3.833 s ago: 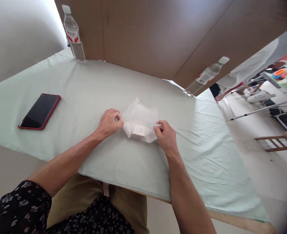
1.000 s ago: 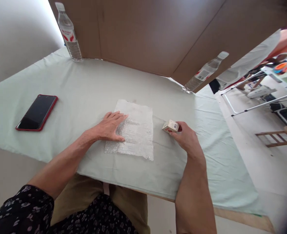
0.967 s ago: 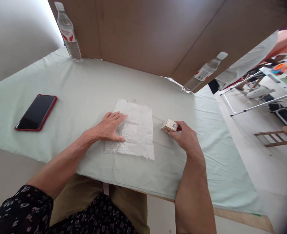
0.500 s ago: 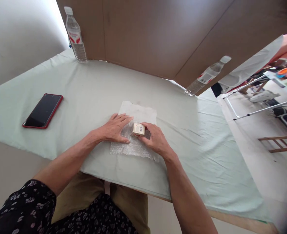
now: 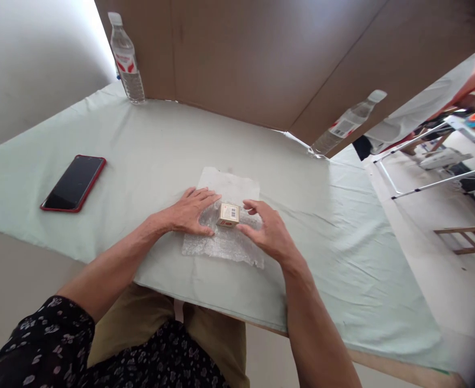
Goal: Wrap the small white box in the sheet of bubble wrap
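Observation:
A small cream cardboard box [image 5: 228,214] with a barcode on its top sits on a sheet of bubble wrap [image 5: 221,248] laid flat on the table. My left hand [image 5: 189,211] rests with fingers spread on the left part of the sheet, just beside the box and holding nothing. To the right of the box is my right hand [image 5: 267,229], its thumb and fingers apart and curved toward the box, with a small gap between them and it.
A phone in a red case [image 5: 74,183] lies at the left of the green-clothed table [image 5: 160,140]. One water bottle [image 5: 126,59] stands at the back left, another bottle [image 5: 348,124] at the right, both against a brown cardboard panel [image 5: 237,59]. A metal-framed stand [image 5: 419,188] is beyond the right edge.
My right hand has let go of the box and drawn back a little to the right. The box stays on the bubble wrap, and my left hand has hardly moved.

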Available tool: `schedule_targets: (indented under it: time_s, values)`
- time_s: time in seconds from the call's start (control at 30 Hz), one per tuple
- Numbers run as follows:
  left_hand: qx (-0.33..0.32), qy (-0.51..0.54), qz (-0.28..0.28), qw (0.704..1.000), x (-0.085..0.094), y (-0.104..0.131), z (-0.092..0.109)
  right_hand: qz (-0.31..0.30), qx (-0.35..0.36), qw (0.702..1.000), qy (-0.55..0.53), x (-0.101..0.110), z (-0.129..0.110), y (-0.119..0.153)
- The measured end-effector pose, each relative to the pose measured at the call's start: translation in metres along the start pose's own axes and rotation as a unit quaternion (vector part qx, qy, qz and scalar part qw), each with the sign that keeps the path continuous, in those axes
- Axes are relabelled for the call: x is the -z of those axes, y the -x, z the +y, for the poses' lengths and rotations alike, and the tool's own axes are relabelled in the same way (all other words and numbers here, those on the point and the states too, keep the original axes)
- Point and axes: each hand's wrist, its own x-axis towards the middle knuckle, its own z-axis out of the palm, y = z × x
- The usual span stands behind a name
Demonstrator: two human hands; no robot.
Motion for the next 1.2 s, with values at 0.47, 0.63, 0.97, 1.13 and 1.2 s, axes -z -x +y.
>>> schedule_targets:
  time_s: [0.47, 0.63, 0.97, 1.13, 1.2]
  values:
    - [-0.026, 0.052, 0.164, 0.985, 0.010, 0.002, 0.005, -0.212, 0.098, 0.955, 0.182, 0.008, -0.034, 0.020]
    - [-0.050, 0.098, 0.174, 0.978, 0.017, 0.006, 0.010, -0.215, 0.113, 0.964, 0.112, 0.017, -0.034, 0.024]
    - [-0.077, 0.156, 0.173, 0.969, 0.018, 0.004, 0.014, -0.209, 0.113, 0.948, 0.212, 0.001, -0.038, 0.022]
    - [-0.102, 0.181, 0.144, 0.968, 0.023, 0.007, 0.023, -0.072, 0.099, 0.980, 0.159, 0.018, -0.038, 0.017]
    - [-0.100, 0.173, 0.136, 0.970, 0.021, 0.007, 0.024, -0.041, 0.079, 0.982, 0.167, 0.020, -0.039, 0.008]
